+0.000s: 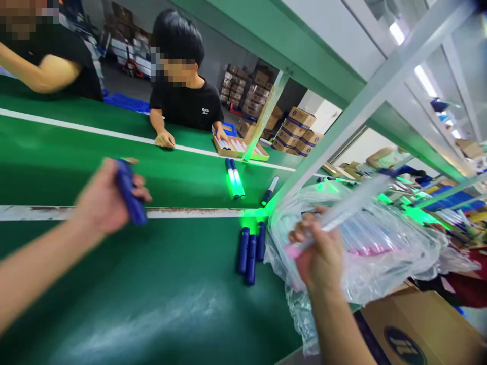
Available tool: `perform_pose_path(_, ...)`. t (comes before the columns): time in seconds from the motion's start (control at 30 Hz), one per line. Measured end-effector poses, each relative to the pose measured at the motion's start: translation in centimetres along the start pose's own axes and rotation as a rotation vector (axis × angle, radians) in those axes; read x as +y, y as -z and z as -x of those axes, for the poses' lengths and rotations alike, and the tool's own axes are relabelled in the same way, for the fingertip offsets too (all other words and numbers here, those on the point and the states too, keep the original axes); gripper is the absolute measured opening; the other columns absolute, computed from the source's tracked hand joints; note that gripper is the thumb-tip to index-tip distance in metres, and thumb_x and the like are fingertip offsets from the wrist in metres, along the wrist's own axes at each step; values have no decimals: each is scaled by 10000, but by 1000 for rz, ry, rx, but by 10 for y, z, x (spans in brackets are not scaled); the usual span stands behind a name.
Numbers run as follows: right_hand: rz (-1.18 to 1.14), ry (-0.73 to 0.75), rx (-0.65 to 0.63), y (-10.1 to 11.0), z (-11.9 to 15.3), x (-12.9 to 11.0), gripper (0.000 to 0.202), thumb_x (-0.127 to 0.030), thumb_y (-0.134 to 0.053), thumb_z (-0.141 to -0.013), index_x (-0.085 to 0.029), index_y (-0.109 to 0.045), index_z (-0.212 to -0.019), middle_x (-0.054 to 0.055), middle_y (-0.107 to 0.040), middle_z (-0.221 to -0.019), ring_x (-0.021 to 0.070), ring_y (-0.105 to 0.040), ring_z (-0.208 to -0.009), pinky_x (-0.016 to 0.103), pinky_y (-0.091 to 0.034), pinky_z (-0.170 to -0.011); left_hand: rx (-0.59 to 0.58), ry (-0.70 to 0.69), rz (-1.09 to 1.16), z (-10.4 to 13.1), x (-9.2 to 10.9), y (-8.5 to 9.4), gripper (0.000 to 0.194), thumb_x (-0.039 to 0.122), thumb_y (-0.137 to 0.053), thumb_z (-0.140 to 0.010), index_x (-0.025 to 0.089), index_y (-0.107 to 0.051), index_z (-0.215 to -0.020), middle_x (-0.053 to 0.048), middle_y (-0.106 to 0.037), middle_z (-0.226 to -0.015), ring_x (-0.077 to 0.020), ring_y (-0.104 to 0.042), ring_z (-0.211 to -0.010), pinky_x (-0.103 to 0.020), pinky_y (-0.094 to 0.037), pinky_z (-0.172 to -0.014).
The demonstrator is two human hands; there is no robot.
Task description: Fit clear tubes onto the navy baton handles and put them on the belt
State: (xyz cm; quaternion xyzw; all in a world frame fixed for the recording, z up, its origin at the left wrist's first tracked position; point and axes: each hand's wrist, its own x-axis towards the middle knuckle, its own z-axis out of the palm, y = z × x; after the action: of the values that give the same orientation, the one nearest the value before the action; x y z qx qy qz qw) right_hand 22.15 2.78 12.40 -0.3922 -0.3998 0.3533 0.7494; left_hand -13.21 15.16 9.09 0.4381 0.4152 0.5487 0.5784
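Note:
My left hand [99, 200], over the left of the green bench, is closed around a dark blue cylindrical handle [130, 192]. In my right hand [321, 256] is a long translucent tube [350, 203] with a pink end, tilted up to the right and blurred by motion. It is above a plastic bag [373, 238] of similar tubes. Between my hands lie three dark blue handles [250, 258], with green light at their far ends. Beyond the white strip rest two glowing green light sticks [235, 178] and another stick [271, 190] beside the post.
A slanted metal frame [331, 132] rises at the right. Across the conveyor [190, 167], a co-worker [186, 101] has a hand at a shallow carton [243, 147] of sticks. Another person [53, 66] is farther left. A cardboard box [426, 324] stands at the lower right.

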Motion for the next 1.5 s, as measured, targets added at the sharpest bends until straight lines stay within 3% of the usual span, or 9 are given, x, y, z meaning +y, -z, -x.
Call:
perform_pose_path(0.07, -172, -164, -57, -33, 8, 29, 213, -293, -703, -842, -308, -615, -1035, -48, -492, -807, 99, -453, -577, 264, -422, -552, -218, 202, 230, 38, -34, -45, 421, 413, -256, -1082, 141, -547, -1221, 82, -528, -708, 9, -403, -498, -144, -357, -589)
perform_pose_path(0.17, -297, -238, -12, -49, 10, 61, 118, -397, -596, -943, -289, -582, -989, -55, -447, -795, 92, -422, -587, 243, -411, -557, -480, 482, 319, 88, -87, -106, 306, 436, -583, -947, 168, -557, -1090, 33, -579, -758, -67, -461, -482, -187, -368, -437)
perform_pose_path(0.27, -325, -267, 11, -42, 11, 73, 150, -399, -571, -967, -257, -580, -1012, -53, -481, -815, 86, -455, -636, 229, -435, -594, -563, 485, 280, 115, -118, -130, 293, 412, -660, -930, 177, -546, -1063, -11, -628, -863, -111, -595, -594, -228, -476, -514)
perform_pose_path(0.4, -353, -275, -33, -37, 19, 76, 197, -336, -614, -930, -264, -555, -1104, -60, -556, -840, 92, -492, -635, 242, -470, -588, -604, 440, 173, 121, -126, -125, 319, 512, -543, -1003, 205, -510, -1082, 13, -617, -795, -80, -525, -476, -210, -441, -470)
perform_pose_path(0.5, -390, -258, -63, -38, 23, 79, 222, -316, -645, -918, -264, -548, -1112, -63, -578, -816, 84, -496, -592, 232, -458, -554, -600, 394, 114, 119, -126, -121, 336, 517, -505, -1019, 189, -518, -948, 26, -574, -744, -58, -443, -462, -192, -395, -456)
perform_pose_path(0.67, -408, -224, -45, -40, 23, 83, 221, -329, -680, -901, -258, -564, -1076, -61, -549, -783, 70, -467, -556, 212, -423, -534, -654, 372, 65, 118, -129, -122, 325, 498, -527, -1011, 178, -533, -954, 12, -571, -785, -63, -463, -510, -203, -379, -496)
perform_pose_path(0.97, -570, -293, -105, -37, 22, 87, 174, -263, -675, -891, -206, -613, -1043, -50, -515, -782, 62, -496, -604, 186, -461, -563, -616, 272, -75, 119, -129, -118, 342, 508, -579, -985, 169, -547, -953, 11, -563, -806, -73, -483, -567, -205, -395, -531)
perform_pose_path(1.23, -668, -376, -126, -35, 22, 83, 258, -345, -763, -872, -215, -544, -915, -105, -340, -659, 27, -241, -450, 100, -292, -407, -707, 559, 279, 122, -124, -122, 375, 530, -574, -964, 164, -584, -1042, 19, -556, -715, -57, -419, -410, -175, -347, -378)
perform_pose_path(1.5, -711, -369, -176, -37, 28, 83, 248, -314, -763, -878, -216, -538, -915, -115, -315, -647, 27, -172, -439, 85, -284, -389, -772, 610, 382, 121, -128, -116, 347, 469, -532, -1002, 145, -623, -1088, 7, -556, -715, -48, -409, -402, -163, -372, -366)
